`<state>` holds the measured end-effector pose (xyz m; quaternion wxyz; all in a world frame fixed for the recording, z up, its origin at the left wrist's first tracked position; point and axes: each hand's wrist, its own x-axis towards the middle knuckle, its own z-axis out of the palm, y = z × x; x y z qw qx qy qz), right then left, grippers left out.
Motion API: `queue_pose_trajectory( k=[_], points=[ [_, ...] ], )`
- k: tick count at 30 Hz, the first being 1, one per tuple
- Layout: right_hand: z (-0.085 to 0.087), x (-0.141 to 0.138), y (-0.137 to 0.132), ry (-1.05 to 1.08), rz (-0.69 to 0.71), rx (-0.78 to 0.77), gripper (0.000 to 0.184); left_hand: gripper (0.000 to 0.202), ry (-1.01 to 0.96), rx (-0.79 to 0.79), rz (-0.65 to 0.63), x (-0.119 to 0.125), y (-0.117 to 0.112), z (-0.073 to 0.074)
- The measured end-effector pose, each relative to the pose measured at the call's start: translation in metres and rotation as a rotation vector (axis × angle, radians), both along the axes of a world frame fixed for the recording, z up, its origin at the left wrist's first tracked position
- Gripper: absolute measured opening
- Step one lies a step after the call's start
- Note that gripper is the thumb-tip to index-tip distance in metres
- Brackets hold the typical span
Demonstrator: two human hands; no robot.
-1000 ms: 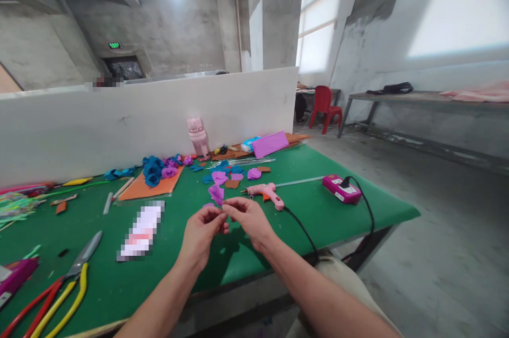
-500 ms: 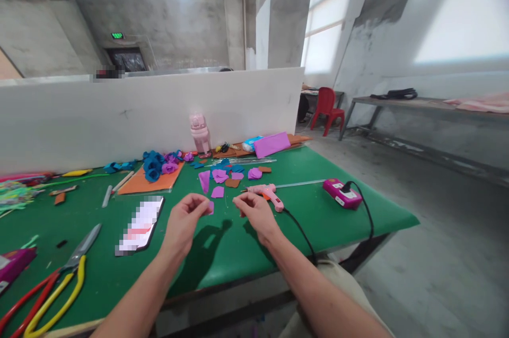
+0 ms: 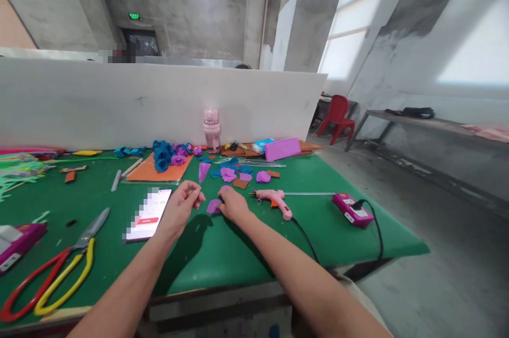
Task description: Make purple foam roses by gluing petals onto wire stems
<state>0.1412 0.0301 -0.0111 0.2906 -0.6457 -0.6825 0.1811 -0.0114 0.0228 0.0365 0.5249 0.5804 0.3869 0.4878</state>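
My left hand (image 3: 185, 202) hovers over the green table (image 3: 222, 269), its thumb and fingers drawn together in a pinch; whatever they hold is too small to make out. Lower and to its right, my right hand (image 3: 235, 205) has its fingers curled down at the tabletop, with the thumb at the edge of a purple paper piece (image 3: 213, 207). Part of that piece lies under the fingertips. Just beyond the hands are a purple paper cone (image 3: 203, 171), stacked purple petal pieces (image 3: 228, 174) and brown pieces (image 3: 240, 183). A pink glue gun (image 3: 275, 198) lies right of my right hand.
A phone (image 3: 149, 216) and large scissors (image 3: 85, 240) lie on the left. Paper flowers (image 3: 163, 156) rest on an orange sheet (image 3: 137, 171). A pink bottle (image 3: 212, 131) stands by the white partition (image 3: 167, 99). On the right is a magenta power box (image 3: 352, 210) with a black cable.
My right hand has moved down and left onto a purple piece lying on the table. My left hand stays raised and pinched. The view has shifted, moving the scene slightly right.
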Motion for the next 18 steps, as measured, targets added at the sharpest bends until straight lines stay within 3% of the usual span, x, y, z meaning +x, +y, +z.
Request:
queue_pose_trajectory(
  k=[4,10,14,18],
  points=[
    [0.000,-0.002,0.011,-0.008,0.035,-0.048,0.009,0.022,0.013,-0.018,-0.003,-0.001,0.003,-0.008],
    [0.004,0.023,-0.033,0.182,0.143,-0.023,0.011,0.029,0.184,-0.032,0.150,0.005,0.001,-0.009],
    [0.008,0.041,-0.066,0.550,0.199,-0.073,0.022,0.030,0.318,-0.040,-0.019,0.021,-0.017,-0.007],
    [0.012,0.047,-0.087,0.631,0.257,-0.102,0.030,0.031,0.314,-0.187,-0.249,0.038,-0.039,-0.009]
  ],
)
